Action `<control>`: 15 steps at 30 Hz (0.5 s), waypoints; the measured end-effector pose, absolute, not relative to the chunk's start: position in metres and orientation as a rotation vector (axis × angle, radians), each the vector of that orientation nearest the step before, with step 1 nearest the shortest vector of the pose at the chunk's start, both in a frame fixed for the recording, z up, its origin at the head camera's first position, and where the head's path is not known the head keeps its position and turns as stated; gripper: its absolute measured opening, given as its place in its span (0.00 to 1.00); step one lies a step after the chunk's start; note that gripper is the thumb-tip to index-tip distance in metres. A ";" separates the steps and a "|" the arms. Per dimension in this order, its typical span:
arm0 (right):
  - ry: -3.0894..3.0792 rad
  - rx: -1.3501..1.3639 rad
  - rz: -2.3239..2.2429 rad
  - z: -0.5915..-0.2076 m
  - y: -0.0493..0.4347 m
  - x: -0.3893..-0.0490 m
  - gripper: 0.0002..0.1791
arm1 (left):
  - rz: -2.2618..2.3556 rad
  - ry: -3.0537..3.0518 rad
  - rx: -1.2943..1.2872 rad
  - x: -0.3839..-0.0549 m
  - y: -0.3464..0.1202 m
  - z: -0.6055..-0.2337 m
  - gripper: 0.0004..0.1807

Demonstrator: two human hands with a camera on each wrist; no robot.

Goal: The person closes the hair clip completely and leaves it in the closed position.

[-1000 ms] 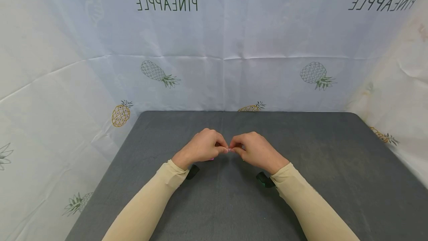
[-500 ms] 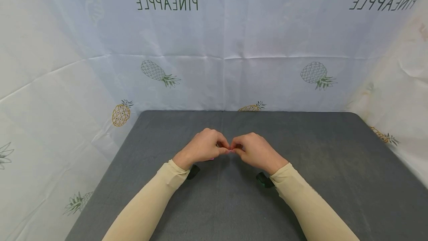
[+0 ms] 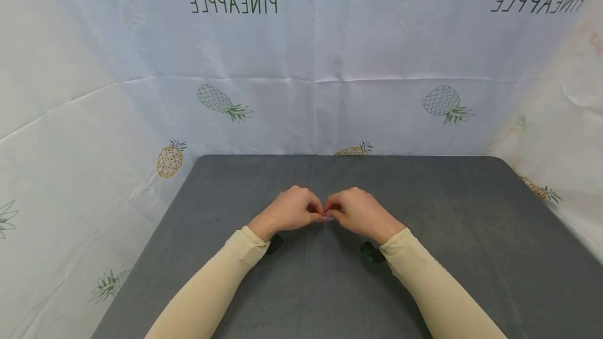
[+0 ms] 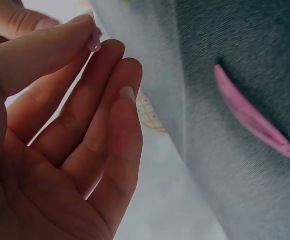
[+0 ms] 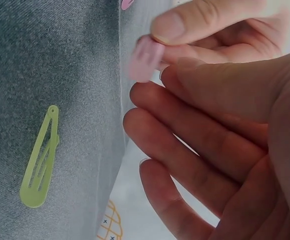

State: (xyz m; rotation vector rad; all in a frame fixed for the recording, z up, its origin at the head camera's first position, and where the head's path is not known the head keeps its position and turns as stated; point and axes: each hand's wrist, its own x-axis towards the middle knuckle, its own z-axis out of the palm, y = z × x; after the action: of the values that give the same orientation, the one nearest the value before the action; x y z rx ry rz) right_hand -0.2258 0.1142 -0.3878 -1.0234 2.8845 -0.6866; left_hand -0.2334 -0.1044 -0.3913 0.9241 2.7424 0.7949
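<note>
The left hand [image 3: 288,212] and right hand [image 3: 361,214] pinch the pale pink clip [image 5: 145,62] between them above the table [image 3: 301,292], apparently because opposed fingertip grips steady so small a part, while 1 darker pink clip [image 4: 248,114] and 1 green clip [image 5: 34,198] lie apart below.
</note>
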 end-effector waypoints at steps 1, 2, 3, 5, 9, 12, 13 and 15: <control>2.885 -1.021 -0.687 -0.387 0.115 -0.226 0.05 | 0.785 2.741 0.918 -0.234 -0.104 -0.393 0.03; 2.886 -1.016 -0.685 -0.387 0.115 -0.226 0.05 | 0.773 2.742 0.908 -0.234 -0.103 -0.394 0.03; 2.888 -1.011 -0.681 -0.387 0.115 -0.227 0.04 | 0.765 2.743 0.897 -0.234 -0.103 -0.396 0.03; 2.892 -0.995 -0.676 -0.387 0.117 -0.228 0.04 | 0.743 2.751 0.871 -0.234 -0.101 -0.398 0.04; 2.900 -0.963 -0.658 -0.388 0.122 -0.230 0.04 | 0.693 2.772 0.849 -0.234 -0.097 -0.403 0.04; 2.899 -0.947 -0.652 -0.390 0.125 -0.230 0.04 | 0.646 2.792 0.865 -0.234 -0.095 -0.407 0.04; 2.895 -0.942 -0.653 -0.391 0.126 -0.231 0.04 | 0.634 2.802 0.867 -0.234 -0.095 -0.408 0.04; 2.897 -0.931 -0.646 -0.394 0.129 -0.230 0.04 | 0.613 2.821 0.864 -0.233 -0.095 -0.409 0.03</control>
State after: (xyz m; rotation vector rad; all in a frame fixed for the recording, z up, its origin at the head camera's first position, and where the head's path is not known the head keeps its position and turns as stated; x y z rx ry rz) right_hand -0.2305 0.1289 -0.3936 -0.9305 2.8966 -0.6459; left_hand -0.2331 -0.0954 -0.4089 0.8639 2.8205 0.6128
